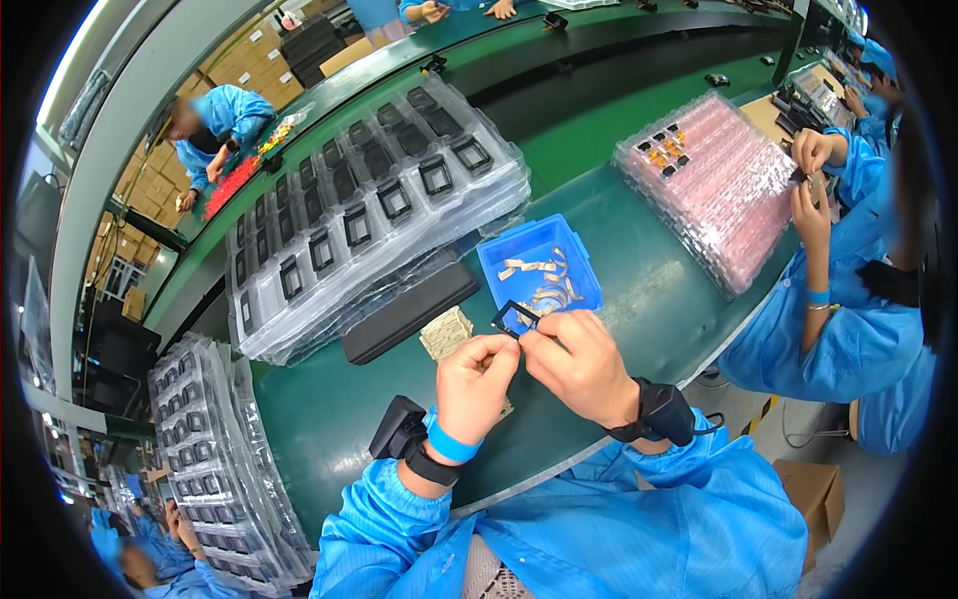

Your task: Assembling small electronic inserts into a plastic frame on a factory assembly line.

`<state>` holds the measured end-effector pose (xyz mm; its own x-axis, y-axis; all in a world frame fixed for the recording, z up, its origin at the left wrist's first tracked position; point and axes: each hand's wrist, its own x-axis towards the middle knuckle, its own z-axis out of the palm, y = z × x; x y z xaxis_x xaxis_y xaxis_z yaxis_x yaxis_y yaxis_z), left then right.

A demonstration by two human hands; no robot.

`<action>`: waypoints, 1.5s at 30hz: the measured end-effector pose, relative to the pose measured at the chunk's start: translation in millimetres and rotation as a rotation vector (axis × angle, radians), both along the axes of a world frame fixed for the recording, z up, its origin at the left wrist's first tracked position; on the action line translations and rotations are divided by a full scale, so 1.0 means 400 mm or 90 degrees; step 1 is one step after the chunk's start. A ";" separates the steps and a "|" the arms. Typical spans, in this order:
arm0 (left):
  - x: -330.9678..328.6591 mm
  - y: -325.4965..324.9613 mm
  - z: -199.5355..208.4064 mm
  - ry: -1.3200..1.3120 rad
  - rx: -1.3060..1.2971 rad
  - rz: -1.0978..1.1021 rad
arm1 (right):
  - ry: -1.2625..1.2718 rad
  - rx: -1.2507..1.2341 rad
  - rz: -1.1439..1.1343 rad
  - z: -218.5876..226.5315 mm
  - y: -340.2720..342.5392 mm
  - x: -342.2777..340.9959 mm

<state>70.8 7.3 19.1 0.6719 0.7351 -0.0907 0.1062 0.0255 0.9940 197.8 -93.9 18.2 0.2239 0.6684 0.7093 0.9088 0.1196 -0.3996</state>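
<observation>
Both my hands meet over the green table with a small black rectangular plastic frame [503,311] at their fingertips. My left hand [477,384] is closed in a pinch at the frame's near edge. Fingers bent, my right hand [581,361] grips it from the right; the exact contact of each fingertip is hidden. Just beyond the frame is a blue plastic bin [519,243] holding curled, cream-coloured strips. A stack of cream paper sheets [446,332] lies beyond my left hand, partly covered by it. Next to the sheets rests a long black block [411,314].
Stacked clear trays [329,268] of black frames stand at the back left; more trays [195,449] stand at the lower left. To the right lies a pink bubble-wrap stack [714,190] bearing small orange-and-black parts [667,152]. A co-worker's hands [813,170] work beside it. A green conveyor [589,110] runs behind.
</observation>
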 end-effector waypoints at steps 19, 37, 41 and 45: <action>0.044 -0.003 -0.001 -0.065 0.074 -0.054 | 0.562 -0.028 0.025 -0.006 -0.025 0.019; 0.097 0.088 -0.103 0.049 0.408 -0.018 | 0.601 0.101 -0.096 0.013 -0.057 0.087; 0.093 0.074 -0.062 0.015 0.215 0.013 | 0.598 0.109 -0.090 0.009 -0.048 0.076; 0.047 0.047 -0.004 0.051 0.094 -0.044 | 0.181 0.065 -0.177 -0.007 -0.038 0.019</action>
<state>89.5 26.1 17.5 0.7161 0.6968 -0.0405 0.1818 -0.1302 0.9747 205.6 -109.3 15.4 0.5829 0.4840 0.6526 0.7670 -0.0627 -0.6386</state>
